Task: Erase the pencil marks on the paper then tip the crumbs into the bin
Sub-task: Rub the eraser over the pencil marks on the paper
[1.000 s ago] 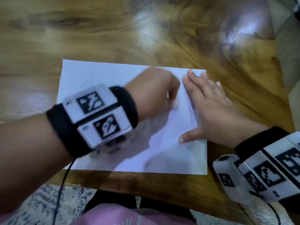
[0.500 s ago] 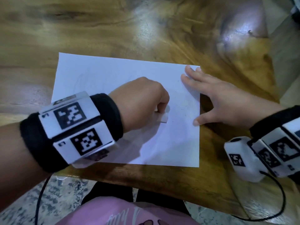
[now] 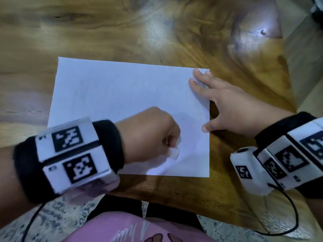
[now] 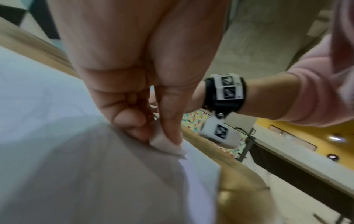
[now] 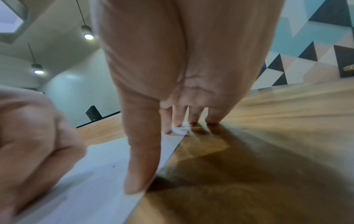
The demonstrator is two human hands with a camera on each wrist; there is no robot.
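Note:
A white sheet of paper lies on the wooden table, near its front edge. My left hand pinches a small white eraser and presses it on the paper's lower right part; the eraser shows between thumb and fingers in the left wrist view. My right hand lies flat with spread fingers on the paper's right edge, its thumb on the sheet and the outer fingertips on the wood. Faint pencil traces and a few dark crumbs dot the paper. No bin is in view.
The table's front edge runs just below the paper, with speckled floor and my pink clothing beneath. The table's right edge falls away to the right of my right hand. A cable hangs from the right wrist camera.
My left hand has drawn the eraser down the paper toward the front edge. My right hand has slid outward to the paper's right edge, fingers still flat.

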